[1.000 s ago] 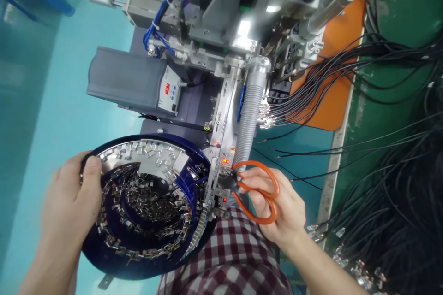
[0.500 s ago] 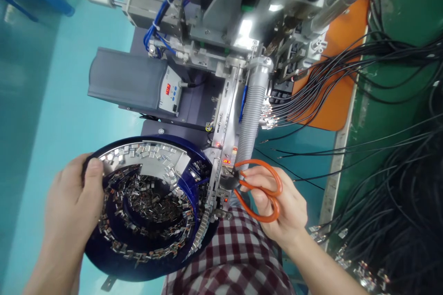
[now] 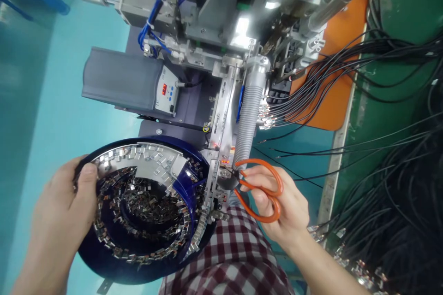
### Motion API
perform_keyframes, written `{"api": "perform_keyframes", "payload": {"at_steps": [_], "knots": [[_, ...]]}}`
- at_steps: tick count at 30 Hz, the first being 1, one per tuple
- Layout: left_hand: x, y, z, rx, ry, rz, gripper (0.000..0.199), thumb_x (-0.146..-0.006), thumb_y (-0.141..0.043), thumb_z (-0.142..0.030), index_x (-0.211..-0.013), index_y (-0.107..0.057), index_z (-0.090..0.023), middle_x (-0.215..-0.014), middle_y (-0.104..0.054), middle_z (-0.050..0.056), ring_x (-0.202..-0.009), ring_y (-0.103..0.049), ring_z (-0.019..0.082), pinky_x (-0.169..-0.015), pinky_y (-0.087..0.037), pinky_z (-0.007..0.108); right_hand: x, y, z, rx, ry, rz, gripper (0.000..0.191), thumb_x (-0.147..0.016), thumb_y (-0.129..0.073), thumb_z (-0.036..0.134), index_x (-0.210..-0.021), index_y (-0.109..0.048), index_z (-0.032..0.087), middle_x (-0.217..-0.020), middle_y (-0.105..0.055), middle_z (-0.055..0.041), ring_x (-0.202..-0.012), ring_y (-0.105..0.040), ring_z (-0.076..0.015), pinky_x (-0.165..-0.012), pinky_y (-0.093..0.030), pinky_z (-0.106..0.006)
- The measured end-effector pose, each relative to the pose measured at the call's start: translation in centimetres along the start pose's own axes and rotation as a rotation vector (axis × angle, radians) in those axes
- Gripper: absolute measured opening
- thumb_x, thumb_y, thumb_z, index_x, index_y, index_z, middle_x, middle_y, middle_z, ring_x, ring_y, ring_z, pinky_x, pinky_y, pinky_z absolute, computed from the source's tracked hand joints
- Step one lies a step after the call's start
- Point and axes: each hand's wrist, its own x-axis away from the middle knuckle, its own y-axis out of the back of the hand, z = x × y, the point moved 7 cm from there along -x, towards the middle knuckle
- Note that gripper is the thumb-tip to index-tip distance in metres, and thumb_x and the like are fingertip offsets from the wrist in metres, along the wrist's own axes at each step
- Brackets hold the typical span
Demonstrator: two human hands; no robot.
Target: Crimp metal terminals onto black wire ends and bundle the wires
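Blue feeder bowl [image 3: 121, 269] at left hand [image 3: 65, 207]; orange-handled scissors [image 3: 280, 183] in right hand [image 3: 290, 209].
Lower left: left grip clamped on the bowl's rim; small metal parts [image 3: 152, 207] inside. Centre: metal feed rail [image 3: 224, 106] beside bowl. Lower centre-right: right grip closed around scissors, dark end at the rail; contact cannot be determined.

Silver metal parts [image 3: 152, 207] are lying in a round dark-blue bowl [image 3: 138, 273]; behind it, a boxy grey controller [image 3: 119, 78] is sitting left of a ribbed grey hose [image 3: 247, 122].
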Motion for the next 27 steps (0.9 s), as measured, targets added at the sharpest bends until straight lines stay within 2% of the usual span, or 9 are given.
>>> {"api": "perform_keyframes", "payload": {"at_steps": [14,19,25,27], "knots": [[-0.18,-0.04,-0.03,0.016,0.027,0.029,0.061,-0.088,-0.025,-0.056,-0.128,-0.049,-0.018,-0.12,-0.059,0.016,-0.114,-0.052,0.037,-0.094,-0.042,0.053,-0.1,0.31,0.11,-0.001,-0.01,-0.002,0.02,-0.089,-0.05,0.015,-0.104,-0.062,0.017,-0.09,-0.065,-0.0095,-0.086,-0.064,-0.0215,-0.067,-0.057,-0.037],[-0.17,0.0,0.47,0.007,0.025,0.025,0.063,-0.088,-0.025,-0.058,-0.133,-0.045,-0.019,-0.128,-0.054,0.016,-0.118,-0.05,0.037,-0.096,-0.04,0.054,0.0,0.35,0.27,0.01,-0.019,0.011,0.018,-0.089,-0.049,0.016,-0.103,-0.062,0.017,-0.093,-0.064,-0.0101,-0.087,-0.064,-0.0212,-0.067,-0.057,-0.036],[-0.42,0.36,0.54,-0.032,-0.031,-0.039,0.067,-0.088,-0.027,-0.055,-0.135,-0.043,-0.009,-0.129,-0.051,0.023,-0.124,-0.042,0.038,-0.101,-0.036,0.054,0.31,0.45,0.28,0.007,-0.022,0.009,0.018,-0.09,-0.049,0.018,-0.103,-0.062,0.018,-0.094,-0.065,-0.0098,-0.084,-0.065,-0.021,-0.066,-0.058,-0.036],[-0.45,0.4,0.78,-0.037,-0.036,-0.05,0.069,-0.088,-0.027,-0.057,-0.134,-0.043,-0.009,-0.129,-0.05,0.023,-0.125,-0.041,0.038,-0.102,-0.036,0.054,0.43,0.48,0.29,0.011,-0.016,0.002,0.018,-0.09,-0.049,0.019,-0.103,-0.062,0.018,-0.094,-0.065,-0.0099,-0.084,-0.065,-0.0213,-0.065,-0.058,-0.036]]}}
